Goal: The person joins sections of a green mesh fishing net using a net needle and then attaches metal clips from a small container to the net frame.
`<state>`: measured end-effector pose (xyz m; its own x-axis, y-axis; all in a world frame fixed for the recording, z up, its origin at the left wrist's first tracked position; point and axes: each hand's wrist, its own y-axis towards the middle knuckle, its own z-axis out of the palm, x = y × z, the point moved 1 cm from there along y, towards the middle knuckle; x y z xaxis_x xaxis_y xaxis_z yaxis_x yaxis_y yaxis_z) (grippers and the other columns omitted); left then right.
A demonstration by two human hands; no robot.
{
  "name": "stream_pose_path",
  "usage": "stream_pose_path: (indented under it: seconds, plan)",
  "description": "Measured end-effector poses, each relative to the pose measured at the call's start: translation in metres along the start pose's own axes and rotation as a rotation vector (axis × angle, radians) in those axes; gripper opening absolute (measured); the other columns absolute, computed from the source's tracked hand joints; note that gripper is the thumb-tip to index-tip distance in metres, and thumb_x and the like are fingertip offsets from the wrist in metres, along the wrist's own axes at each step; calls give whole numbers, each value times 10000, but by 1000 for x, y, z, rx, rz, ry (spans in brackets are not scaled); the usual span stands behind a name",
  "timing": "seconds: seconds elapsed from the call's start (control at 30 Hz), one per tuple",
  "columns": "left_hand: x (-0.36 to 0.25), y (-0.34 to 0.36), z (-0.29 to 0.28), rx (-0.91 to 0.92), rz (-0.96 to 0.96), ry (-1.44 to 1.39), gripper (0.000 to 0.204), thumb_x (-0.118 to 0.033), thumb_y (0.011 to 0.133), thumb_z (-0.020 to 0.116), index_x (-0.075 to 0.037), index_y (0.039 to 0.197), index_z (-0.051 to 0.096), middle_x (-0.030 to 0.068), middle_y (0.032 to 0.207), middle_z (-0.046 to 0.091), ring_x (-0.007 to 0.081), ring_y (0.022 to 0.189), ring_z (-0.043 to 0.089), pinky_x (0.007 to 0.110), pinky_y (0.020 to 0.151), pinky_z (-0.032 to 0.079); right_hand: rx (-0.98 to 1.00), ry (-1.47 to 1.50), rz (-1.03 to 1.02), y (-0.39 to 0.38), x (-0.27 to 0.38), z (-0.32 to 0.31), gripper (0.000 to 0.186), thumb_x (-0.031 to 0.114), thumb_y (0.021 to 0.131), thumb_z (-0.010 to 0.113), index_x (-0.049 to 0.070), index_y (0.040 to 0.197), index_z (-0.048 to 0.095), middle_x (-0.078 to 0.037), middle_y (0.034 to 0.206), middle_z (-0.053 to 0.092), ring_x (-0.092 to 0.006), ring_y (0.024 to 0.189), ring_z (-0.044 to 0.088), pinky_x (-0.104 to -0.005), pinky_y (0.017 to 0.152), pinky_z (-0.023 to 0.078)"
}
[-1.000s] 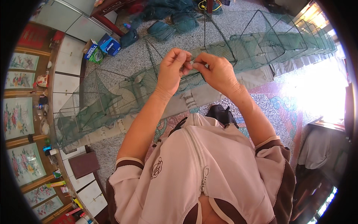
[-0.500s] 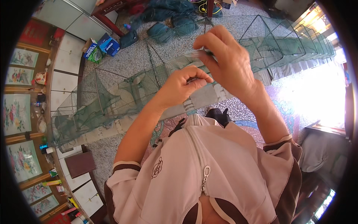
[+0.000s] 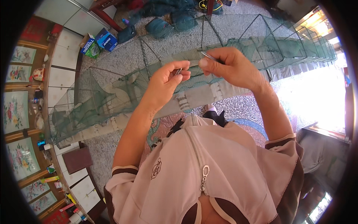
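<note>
My right hand (image 3: 236, 69) is closed around a slim metal tool (image 3: 209, 56), whose pale tip points up and left past the thumb. To its left, at about the same height, my left hand (image 3: 164, 82) pinches a small metallic piece (image 3: 178, 71) between thumb and fingers; its kind is too small to tell. A narrow gap separates the two hands. Below and behind them stretches a long green mesh net trap (image 3: 268, 50) with dark frame rods, running from lower left to upper right. Whether any thread joins the hands to the net cannot be made out.
A grey bench-like strip (image 3: 195, 98) lies under the net. Dark net bundles (image 3: 158, 28) and a blue carton (image 3: 107, 40) rest on the speckled floor beyond. White cabinets (image 3: 61, 72) line the left side. A brown flat board (image 3: 77, 160) stands at lower left.
My right hand has come down and turned, so the metal tool now shows clearly. My left hand has shifted left, and the gap between the hands has widened.
</note>
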<state>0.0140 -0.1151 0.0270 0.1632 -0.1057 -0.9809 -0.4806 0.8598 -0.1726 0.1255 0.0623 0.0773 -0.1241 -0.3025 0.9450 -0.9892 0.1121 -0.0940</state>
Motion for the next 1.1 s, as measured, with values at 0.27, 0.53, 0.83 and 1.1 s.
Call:
stream_pose_path:
  seconds: [0.27, 0.53, 0.83, 1.1]
  plan:
    - [8, -13, 11, -212, 8, -91, 221, -27, 906, 544, 26, 1120, 524, 102, 951, 613, 181, 972, 624, 291, 905, 500, -231, -446, -254, 11, 4, -9, 268, 241, 850, 684, -2, 793, 587, -50, 606, 444, -116, 549, 381, -294, 493, 337]
    - [14, -2, 19, -443, 94, 430, 103, -54, 858, 630, -20, 955, 621, 12, 841, 615, 67, 609, 510, 210, 560, 423, -259, -389, -266, 22, 1, -12, 341, 315, 825, 651, 12, 696, 561, -144, 595, 527, -337, 549, 497, -396, 529, 400]
    - [27, 6, 35, -522, 265, 784, 101, -53, 826, 660, -28, 916, 622, 41, 820, 625, 108, 604, 527, 253, 560, 438, -248, -374, -253, 27, -2, -16, 346, 328, 822, 653, 17, 693, 571, -143, 595, 539, -342, 555, 517, -397, 539, 417]
    - [21, 1, 39, -497, 263, 792, 97, -50, 818, 667, -31, 903, 625, 54, 845, 631, 137, 633, 551, 269, 579, 451, -234, -383, -255, 31, -6, -18, 345, 338, 826, 648, 25, 699, 577, -138, 607, 552, -348, 585, 532, -413, 563, 426]
